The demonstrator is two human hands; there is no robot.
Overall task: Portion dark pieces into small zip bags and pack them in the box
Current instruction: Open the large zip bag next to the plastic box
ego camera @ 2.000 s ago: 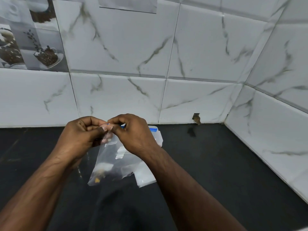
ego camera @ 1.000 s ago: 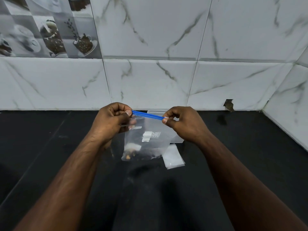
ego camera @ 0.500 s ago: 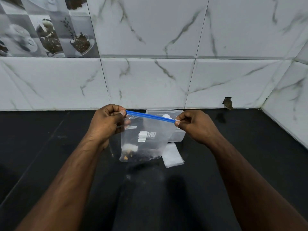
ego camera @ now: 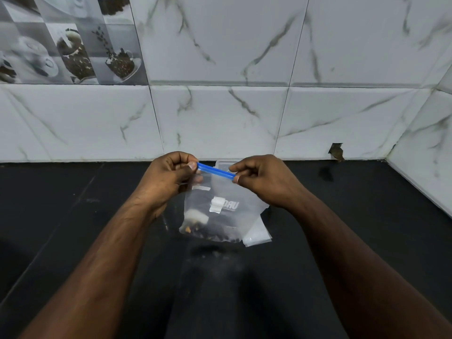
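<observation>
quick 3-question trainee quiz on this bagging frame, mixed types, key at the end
1. True or false: both hands pinch the blue zip strip of the zip bag.
2. Where do the dark pieces sit? A) bottom of the bag B) loose in the box C) in the right hand
3. What lies flat on the black counter beside the held bag?

Key: 1 true: left hand, right hand. 2 A. 3 a small empty bag.

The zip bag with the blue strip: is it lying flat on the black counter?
No: the zip bag hangs upright, with the left hand and right hand pinching the ends of its blue strip.
</observation>
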